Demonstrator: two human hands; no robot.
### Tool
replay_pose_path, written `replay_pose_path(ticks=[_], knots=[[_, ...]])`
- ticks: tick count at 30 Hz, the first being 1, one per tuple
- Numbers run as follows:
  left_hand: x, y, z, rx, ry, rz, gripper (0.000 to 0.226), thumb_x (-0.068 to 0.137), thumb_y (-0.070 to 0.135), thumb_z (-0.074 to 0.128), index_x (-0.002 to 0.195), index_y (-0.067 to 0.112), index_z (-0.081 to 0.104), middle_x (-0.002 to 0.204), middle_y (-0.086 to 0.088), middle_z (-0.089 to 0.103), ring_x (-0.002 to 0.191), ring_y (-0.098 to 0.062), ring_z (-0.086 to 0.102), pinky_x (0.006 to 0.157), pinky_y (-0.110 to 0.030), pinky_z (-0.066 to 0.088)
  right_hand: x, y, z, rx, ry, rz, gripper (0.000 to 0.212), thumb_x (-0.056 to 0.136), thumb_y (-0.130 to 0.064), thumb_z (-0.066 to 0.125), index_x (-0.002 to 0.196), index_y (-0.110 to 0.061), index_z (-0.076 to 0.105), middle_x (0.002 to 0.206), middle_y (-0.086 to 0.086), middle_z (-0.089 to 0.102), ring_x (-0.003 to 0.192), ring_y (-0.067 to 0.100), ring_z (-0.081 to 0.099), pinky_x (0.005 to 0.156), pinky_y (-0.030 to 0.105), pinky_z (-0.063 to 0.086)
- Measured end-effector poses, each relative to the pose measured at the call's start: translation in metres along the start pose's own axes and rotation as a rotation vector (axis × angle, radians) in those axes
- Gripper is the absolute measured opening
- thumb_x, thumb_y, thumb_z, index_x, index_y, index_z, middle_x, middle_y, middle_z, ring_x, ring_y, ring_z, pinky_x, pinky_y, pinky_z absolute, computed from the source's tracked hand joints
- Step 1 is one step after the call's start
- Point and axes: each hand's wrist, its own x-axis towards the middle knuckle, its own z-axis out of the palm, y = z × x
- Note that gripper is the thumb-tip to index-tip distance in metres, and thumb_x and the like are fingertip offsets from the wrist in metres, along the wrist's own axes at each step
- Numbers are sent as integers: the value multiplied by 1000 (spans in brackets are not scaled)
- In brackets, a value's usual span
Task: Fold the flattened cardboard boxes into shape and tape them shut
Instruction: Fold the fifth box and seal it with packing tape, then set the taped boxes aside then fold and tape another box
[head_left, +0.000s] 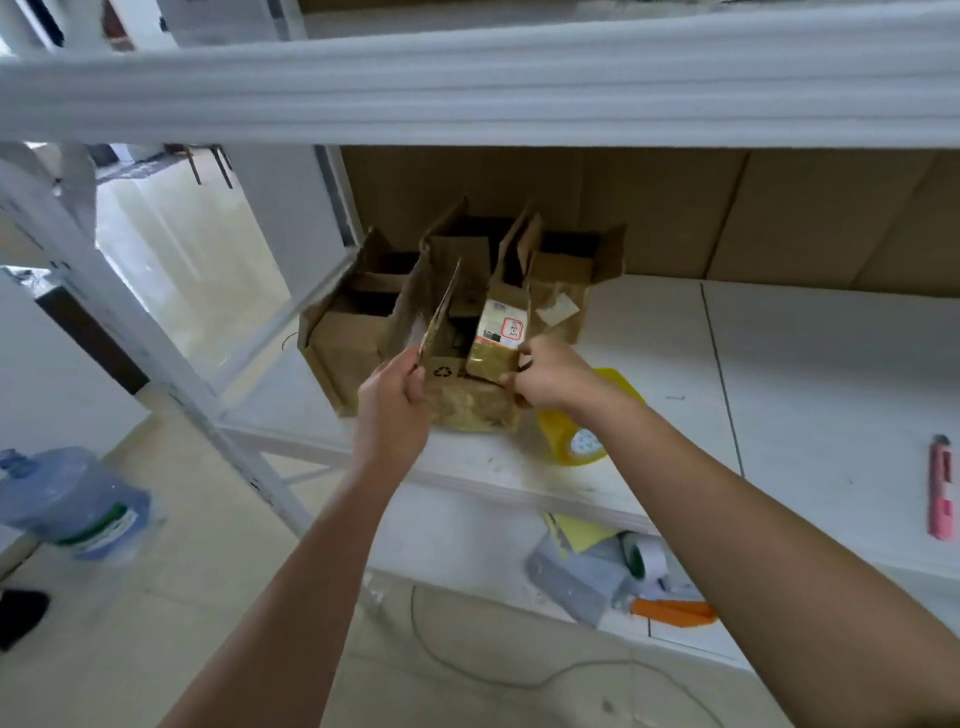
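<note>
On the white shelf (649, 338), the left hand (395, 400) is pinching one flap (441, 312) of the cardboard box (467, 395) while the right hand (545, 374) is gripping the labelled flap (501, 338). Pulled unevenly, the worn box may be tearing or tipping toward the yellow tape roll (576, 441).

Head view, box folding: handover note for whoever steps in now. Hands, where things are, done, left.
Left hand: grips the raised left flap of the front box.
Right hand: pinches the right flap, the one with the label.
The front box stands on the white shelf; more open boxes are behind it.
Yellow tape roll lies under the right wrist; pink cutter lies far right.
Done: front box set up, flaps still up.
Left: fold the flaps in, tape shut, then the other boxes.
</note>
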Motion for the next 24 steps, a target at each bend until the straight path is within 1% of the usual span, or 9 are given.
replay_pose_path(ticks=[4, 7, 9, 12, 15, 18, 19, 21, 24], knots=[[4, -11, 3, -38, -27, -62, 24, 97, -3, 40, 99, -1, 64, 71, -8, 51, 59, -12, 41, 53, -11, 33, 7, 1, 18, 38, 14, 27, 37, 91, -11, 64, 126, -9, 55, 118, 15, 62, 108, 33, 60, 95, 47, 51], [5, -19, 8, -53, -147, -181, 33, 99, 1, 40, 125, 5, 60, 87, -10, 60, 70, -18, 49, 54, -4, 36, 14, 5, 28, 21, 40, 51, 33, 91, -10, 61, 124, -8, 56, 117, 17, 63, 107, 34, 61, 94, 45, 52], [5, -27, 12, -73, -272, -273, 49, 98, 1, 39, 143, 15, 47, 109, -5, 64, 87, -14, 57, 65, -2, 41, 18, 11, 34, 14, 52, 73, 33, 91, -9, 58, 124, -7, 56, 118, 17, 64, 107, 34, 62, 92, 42, 52], [4, -33, 16, -144, -389, -332, 63, 94, -6, 41, 151, 18, 34, 130, -8, 59, 118, -22, 56, 99, -25, 47, 23, 20, 41, 15, 69, 87, 37, 91, -8, 58, 129, -6, 53, 121, 17, 64, 110, 33, 61, 94, 42, 51], [3, -34, 19, -79, -379, -330, 69, 92, -9, 45, 154, 13, 25, 141, -16, 51, 123, -31, 53, 92, -22, 41, 24, 23, 43, 7, 21, 67, 47, 92, -11, 56, 139, -11, 46, 132, 12, 57, 117, 29, 56, 97, 36, 48], [5, -30, 19, -63, -440, -380, 83, 91, -9, 45, 158, 20, 4, 152, -13, 35, 127, -28, 46, 99, -26, 40, 24, 24, 42, -38, -112, 66, 68, 95, -17, 53, 154, -16, 18, 149, 6, 40, 128, 26, 45, 94, 28, 41], [5, -26, 18, 8, -418, -345, 82, 91, -6, 48, 158, 21, 7, 151, -13, 36, 126, -29, 47, 102, -34, 44, 23, 24, 41, -66, -130, 62, 74, 96, -18, 53, 156, -17, 8, 153, 6, 34, 131, 26, 43, 94, 27, 41], [4, -14, 12, 247, -286, -230, 71, 90, 1, 55, 152, 19, 27, 139, -10, 48, 114, -32, 56, 90, -45, 53, 21, 22, 37, -131, -121, 16, 81, 96, -20, 54, 156, -19, 0, 158, 5, 24, 134, 27, 40, 92, 26, 40], [3, 10, 5, 429, -121, -63, 62, 83, -2, 62, 141, 12, 46, 126, -11, 52, 106, -29, 59, 73, -40, 56, 12, 19, 22, -249, -38, -149, 81, 96, -19, 58, 156, -19, 4, 163, 4, 10, 145, 26, 24, 105, 26, 31]])
